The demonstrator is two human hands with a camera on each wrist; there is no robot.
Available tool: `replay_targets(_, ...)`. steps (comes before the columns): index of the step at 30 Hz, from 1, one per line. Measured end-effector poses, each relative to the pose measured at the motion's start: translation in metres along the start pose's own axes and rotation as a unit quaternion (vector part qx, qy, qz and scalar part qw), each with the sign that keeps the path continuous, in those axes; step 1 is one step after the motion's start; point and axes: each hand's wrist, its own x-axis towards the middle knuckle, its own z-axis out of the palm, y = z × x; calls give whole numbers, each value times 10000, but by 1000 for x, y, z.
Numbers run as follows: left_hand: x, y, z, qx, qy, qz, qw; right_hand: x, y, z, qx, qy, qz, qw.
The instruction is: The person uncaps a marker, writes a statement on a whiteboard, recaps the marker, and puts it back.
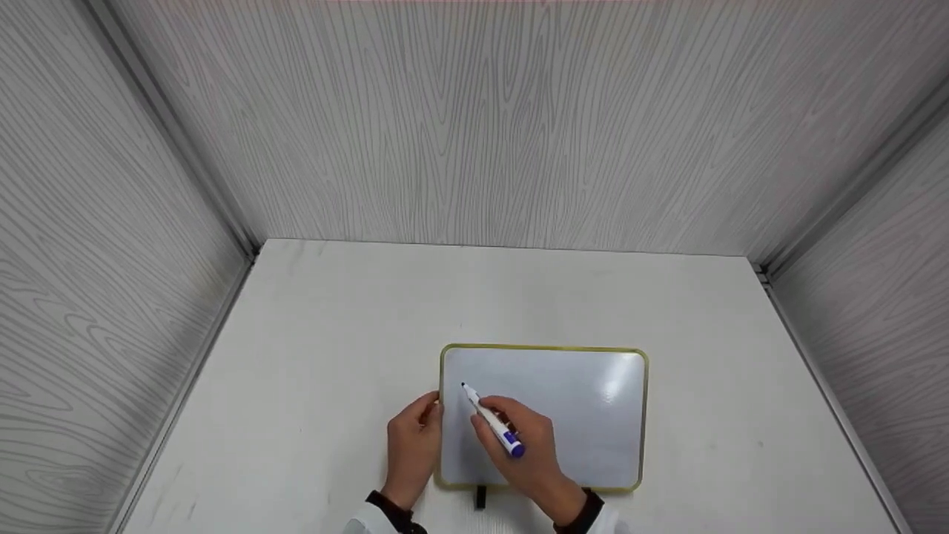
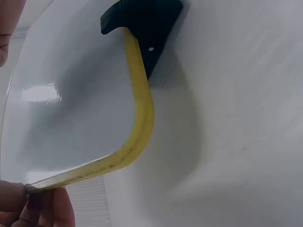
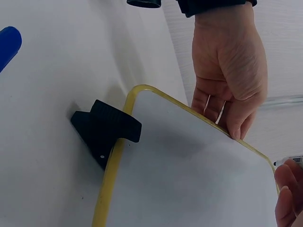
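we find the board [image 1: 552, 423] on the near part of the tabletop [image 1: 326, 334], with a black foot [image 2: 152, 23] hooked over its lower rim, apparently to prop it and keep it from sliding. our left hand [image 1: 413, 445] grasps the board's left edge, thumb at the front face and fingers behind, which we judge steadies the panel against pen pressure. our right hand [image 1: 528, 449] grasps the marker [image 1: 489, 417] between thumb and fingers, slanted as for writing, with the dark tip directed at the upper left of the face; we cannot tell whether the tip touches. we see no marks on that face. the marker is a slim cylinder with a white, likely plastic barrel and a blue rear end. the board is a rounded rectangle: its white face is smooth and glossy, returning a bright glare near the upper right, and its yellow rim is narrow. the foot is angular, matt and probably moulded plastic. the tabletop is pale and lightly scuffed; the walls [image 1: 474, 126] carry a grey wood-grain pattern.
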Motion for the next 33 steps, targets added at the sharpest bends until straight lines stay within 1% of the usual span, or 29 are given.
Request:
replay_targets(6,3,-1,-2,142,-60,163,9997,3,4,5,-158,-160,-22,9997)
replay_targets(11,4,-4,-1,196,-157,85,9996,4,5,7,-178,-274,29,9995)
replay_targets(12,4,-4,-1,205,-175,79,9996,4,6,8,-184,-280,15,9994)
replay_targets(19,3,-4,0,150,-248,308,9991,5,10,9,-270,-281,-271,9989)
replay_targets(22,4,-5,1,143,-271,267,9992,6,10,10,-334,-331,-236,9986)
replay_targets(26,4,-7,0,178,-339,281,9989,6,9,10,-668,-458,-105,9967)
replay_targets(29,4,-8,0,238,-365,373,9984,6,8,11,-925,-581,8,9940)
replay_targets(33,4,-10,-1,240,-351,585,9974,6,6,11,-1004,-681,124,9925)
